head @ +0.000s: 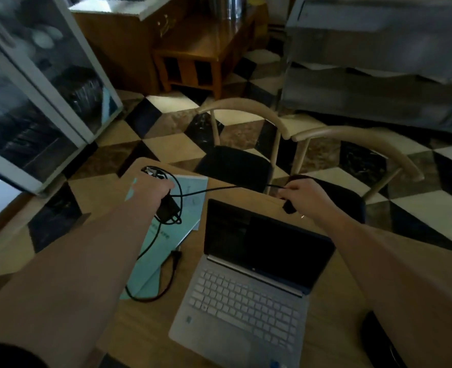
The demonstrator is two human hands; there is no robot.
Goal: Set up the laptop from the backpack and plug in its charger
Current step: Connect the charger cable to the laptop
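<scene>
A silver laptop (243, 293) stands open on the wooden table (150, 328), its screen dark. My left hand (150, 188) grips the black charger brick (168, 208) above teal papers, with tangled cord looping around it. From there a thin black cable (214, 189) stretches right to my right hand (303, 195), which pinches it behind the laptop's lid; a dark strap hangs below that hand. The thicker mains cord with its plug (175, 257) trails loose over the papers to the laptop's left.
Teal papers (190, 192) lie left of the laptop. Two curved-back chairs (246, 107) with dark seats stand at the table's far edge. A dark object (376, 338) sits at the table's right corner. A glass-door cabinet (42, 83) stands far left on the chequered floor.
</scene>
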